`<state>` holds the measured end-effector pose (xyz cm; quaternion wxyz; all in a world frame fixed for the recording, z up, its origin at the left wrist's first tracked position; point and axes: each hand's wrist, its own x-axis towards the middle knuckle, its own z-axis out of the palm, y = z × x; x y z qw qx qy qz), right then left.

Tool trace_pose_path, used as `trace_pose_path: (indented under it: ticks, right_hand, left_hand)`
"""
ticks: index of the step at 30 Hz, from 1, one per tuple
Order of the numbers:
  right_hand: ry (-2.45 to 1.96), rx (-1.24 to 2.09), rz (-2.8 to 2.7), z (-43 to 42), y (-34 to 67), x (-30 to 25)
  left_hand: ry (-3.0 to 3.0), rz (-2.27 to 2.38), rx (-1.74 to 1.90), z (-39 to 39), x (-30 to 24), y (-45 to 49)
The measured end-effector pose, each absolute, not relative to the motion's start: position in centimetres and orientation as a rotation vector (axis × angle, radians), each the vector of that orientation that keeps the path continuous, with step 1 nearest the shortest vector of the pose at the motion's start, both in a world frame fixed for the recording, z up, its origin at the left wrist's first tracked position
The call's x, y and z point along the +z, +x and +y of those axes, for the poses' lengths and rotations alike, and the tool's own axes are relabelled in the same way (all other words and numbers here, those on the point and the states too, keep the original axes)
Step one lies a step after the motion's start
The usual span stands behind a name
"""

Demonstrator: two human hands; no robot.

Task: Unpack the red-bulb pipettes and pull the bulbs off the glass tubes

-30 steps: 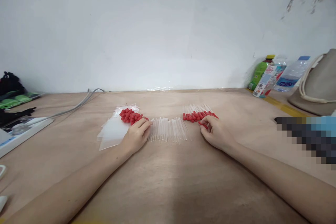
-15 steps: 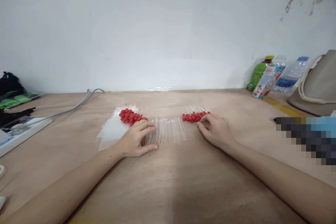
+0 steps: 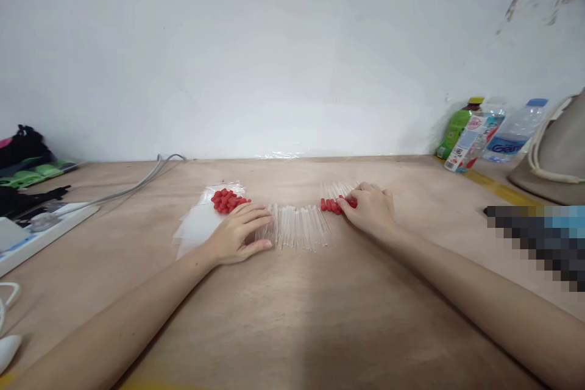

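A row of clear plastic tubes [image 3: 297,226] lies on the wooden table [image 3: 301,311] in front of me. My left hand [image 3: 240,233] rests at the row's left end, fingers curved and touching the tubes, thumb on the table. Behind it lies a heap of red rubber caps [image 3: 227,200] on clear plastic bags [image 3: 197,226]. My right hand [image 3: 371,209] lies over a second group of tubes with red caps [image 3: 333,205], fingertips pressed on the caps. Whether it grips one is hidden.
Several drink bottles [image 3: 475,134] stand at the back right beside a beige bag [image 3: 555,158]. A grey cable [image 3: 128,189] runs to a white power strip [image 3: 41,228] at the left, near dark and green items [image 3: 25,164]. A pixelated patch covers the right edge.
My right hand has moved back and left onto the capped tubes, covering most of them. My left hand has slid right from the red caps to the end of the tube row.
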<state>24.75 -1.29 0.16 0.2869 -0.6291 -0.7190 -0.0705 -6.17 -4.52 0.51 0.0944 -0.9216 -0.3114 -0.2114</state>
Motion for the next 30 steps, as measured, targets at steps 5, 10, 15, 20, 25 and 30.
trace_pose_path:
  ticks: [5,10,15,20,25,30]
  right_hand:
    - [-1.657,-0.233,-1.782,-0.8,24.9,0.5]
    - [-1.275,-0.158,-1.752,-1.8,24.9,0.7]
    - [-0.813,-0.19,-2.001,-5.2,23.8,-0.9]
    - [-0.695,-0.183,-2.027,-6.9,23.0,-1.7]
    - [-0.787,-0.185,-2.131,-6.8,22.5,-1.5]
    - [-0.716,-0.374,-2.142,-6.6,21.3,-1.7]
  left_hand:
    - [-2.549,-0.94,-0.827,-4.7,0.2,-5.6]
    - [-2.368,-0.94,-0.94,-5.0,0.1,-4.6]
    - [-2.295,-0.891,-0.871,-5.6,0.2,-2.4]
    - [-2.373,-0.739,-0.795,-6.4,0.0,-0.5]
    - [-2.358,-0.671,-0.879,-6.7,-0.1,0.2]
    - [-2.354,-0.594,-0.878,-6.8,-0.4,0.7]
